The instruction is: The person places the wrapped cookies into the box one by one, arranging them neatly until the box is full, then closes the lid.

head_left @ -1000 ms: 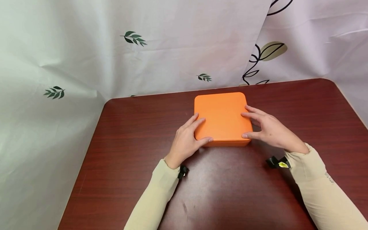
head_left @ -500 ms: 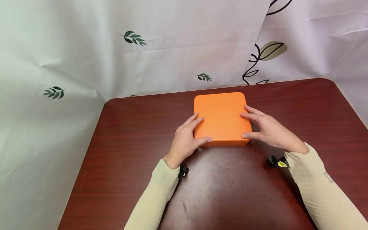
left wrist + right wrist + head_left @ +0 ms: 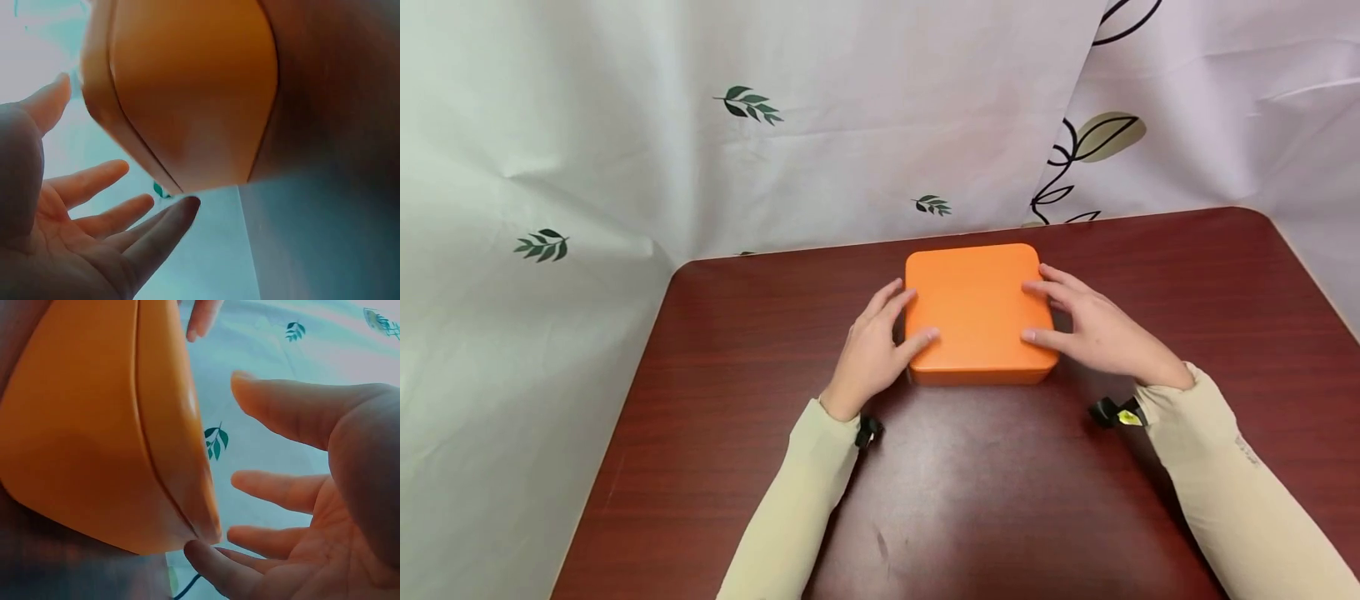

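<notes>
A square orange box with rounded corners lies on the dark red wooden table, its lid on. At its left side my left hand has its fingers spread. In the left wrist view, the thumb and most fingers stand apart from the box, the lowest fingertip close to its corner. My right hand hovers at the right side, fingers loosely extended. A thin seam below the lid shows in the right wrist view of the box, with the right hand's lowest fingertip right at its corner.
Behind the table hangs a white curtain printed with leaves, which also covers the left side. Each sleeve carries a black wrist camera, one at the left cuff and one at the right.
Both hands have loosened from the box and risen slightly, their thumbs shifting away from its front edge. The box has stayed in place.
</notes>
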A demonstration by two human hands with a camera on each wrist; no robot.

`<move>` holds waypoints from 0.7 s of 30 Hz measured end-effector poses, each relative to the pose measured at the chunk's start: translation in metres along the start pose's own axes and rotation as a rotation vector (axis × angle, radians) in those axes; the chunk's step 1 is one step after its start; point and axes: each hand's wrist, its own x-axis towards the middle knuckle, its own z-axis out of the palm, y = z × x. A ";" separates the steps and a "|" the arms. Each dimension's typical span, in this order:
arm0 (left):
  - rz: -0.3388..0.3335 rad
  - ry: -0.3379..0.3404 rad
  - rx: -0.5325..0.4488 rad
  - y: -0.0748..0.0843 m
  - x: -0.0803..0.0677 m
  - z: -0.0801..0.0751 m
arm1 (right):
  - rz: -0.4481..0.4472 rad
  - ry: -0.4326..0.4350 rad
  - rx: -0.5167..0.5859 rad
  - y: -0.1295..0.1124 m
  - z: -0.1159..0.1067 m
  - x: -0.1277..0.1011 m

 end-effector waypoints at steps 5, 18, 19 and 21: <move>-0.038 -0.076 0.028 -0.010 0.022 0.000 | 0.032 -0.013 -0.049 0.001 -0.001 0.021; 0.004 -0.216 0.084 -0.010 0.049 0.013 | 0.045 -0.070 -0.112 0.004 -0.003 0.045; 0.007 -0.213 0.084 -0.010 0.048 0.014 | 0.043 -0.071 -0.117 0.004 -0.003 0.045; 0.012 -0.207 0.085 -0.010 0.049 0.014 | 0.038 -0.069 -0.124 0.004 -0.003 0.045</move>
